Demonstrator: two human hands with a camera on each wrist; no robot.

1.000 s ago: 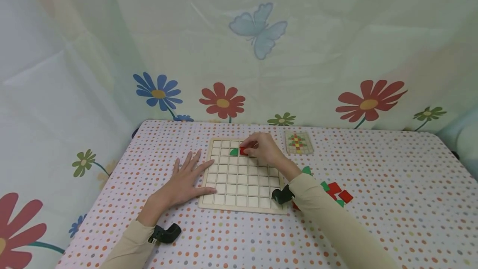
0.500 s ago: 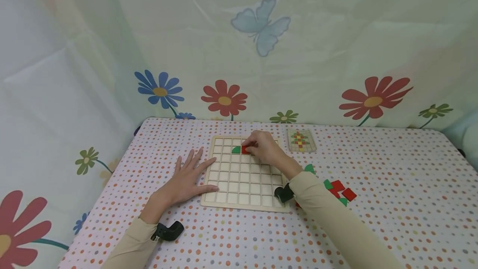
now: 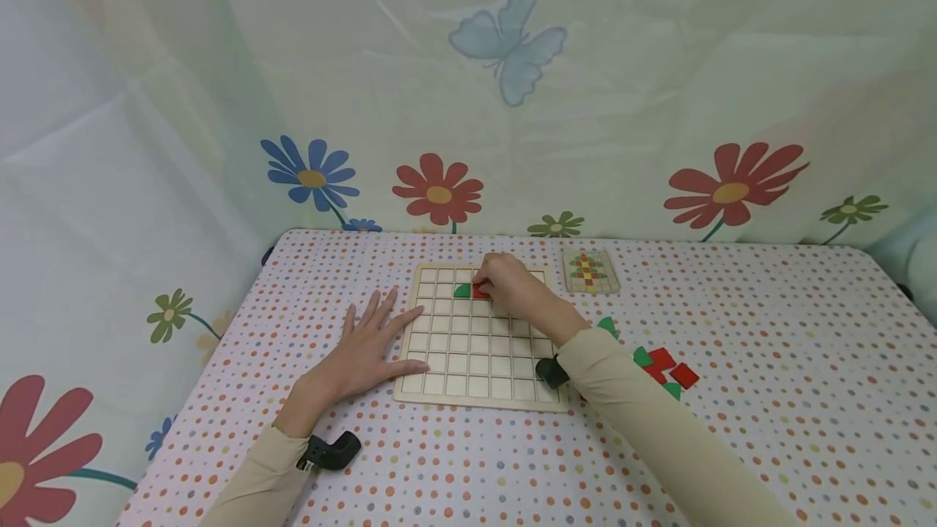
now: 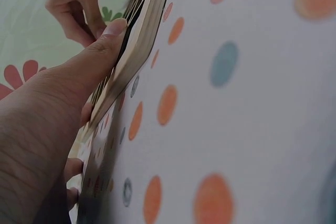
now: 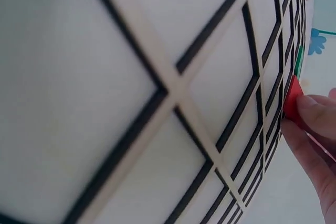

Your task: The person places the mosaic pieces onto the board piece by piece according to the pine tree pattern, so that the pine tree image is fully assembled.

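Observation:
My right hand [image 3: 508, 285] pinches a red square tile [image 5: 293, 100] between thumb and fingers, over a cell near the far side of the wooden grid board [image 3: 457, 385]. In the right wrist view the tile tilts, one edge down at the grid. Just left of it a green quarter-round tile [image 3: 463, 290] lies in a cell. My left hand [image 3: 362, 356] lies spread at the board's left side, thumb and a fingertip on the rim; the left wrist view shows the thumb [image 4: 100, 45] on the board edge.
A pattern card [image 3: 590, 271] lies behind the board to the right. Several loose red tiles [image 3: 684, 376] and green tiles [image 3: 606, 326] lie right of the board, partly behind the right sleeve. A flowered cloth backdrop [image 3: 600, 88] rises behind the table.
The right hand has turned slightly and its fingers have closed in more over the red tile, at the same cell. The left hand stays put; the head view has shifted a little.

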